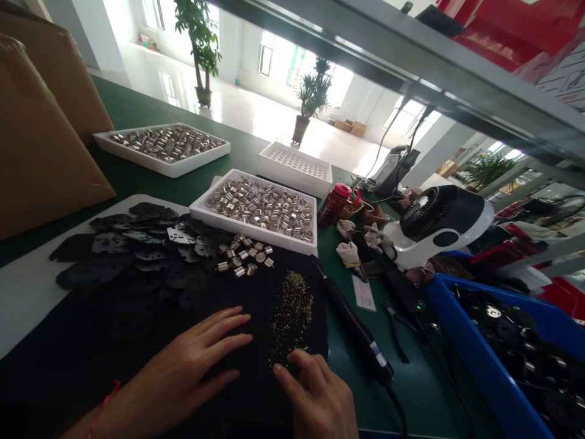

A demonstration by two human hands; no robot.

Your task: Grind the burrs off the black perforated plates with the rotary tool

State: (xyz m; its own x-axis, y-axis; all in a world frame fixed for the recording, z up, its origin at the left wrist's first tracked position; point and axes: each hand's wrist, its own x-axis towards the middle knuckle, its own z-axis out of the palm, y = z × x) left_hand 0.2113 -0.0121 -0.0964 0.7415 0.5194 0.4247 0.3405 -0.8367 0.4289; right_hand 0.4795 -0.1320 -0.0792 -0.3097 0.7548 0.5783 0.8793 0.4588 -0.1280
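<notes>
My left hand (189,360) loosely spread, holding nothing, over the black cloth (256,384), my right hand (322,396) half-curled at the tiny golden pieces (295,302), whether pinching any I cannot tell

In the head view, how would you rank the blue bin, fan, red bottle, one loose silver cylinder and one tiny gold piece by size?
Largest to smallest:
1. Blue bin
2. Fan
3. Red bottle
4. Loose silver cylinder
5. Gold piece

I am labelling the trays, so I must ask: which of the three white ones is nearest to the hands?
The filled tray beside the red bottle, just behind the loose metal cylinders. The far-left filled tray and perforated tray stand farther back.
</notes>
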